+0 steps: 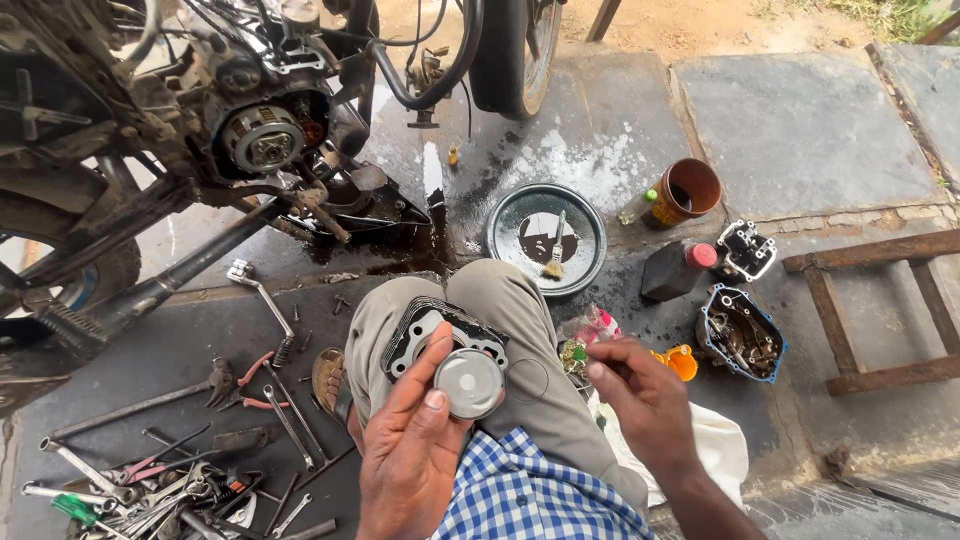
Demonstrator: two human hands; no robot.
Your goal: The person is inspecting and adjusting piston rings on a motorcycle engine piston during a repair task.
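My left hand (410, 445) grips a round silver piston (470, 383) by its rim, over my knee. Behind the piston, a finned grey engine cylinder block (415, 330) rests on my thigh. My right hand (640, 395) hovers to the right of the piston, its fingertips pinched on something small that I cannot make out. A crumpled pink and green wrapper (590, 328) lies just beyond that hand.
A motorcycle with its clutch side open (262, 135) stands at the upper left over an oil spill. Spanners, pliers and screwdrivers (170, 480) litter the floor at left. A round pan with a brush (545, 238), a brown cup (688, 190), a dark bottle (675, 270) and engine parts (742, 332) lie ahead. A wooden frame (880, 310) stands at right.
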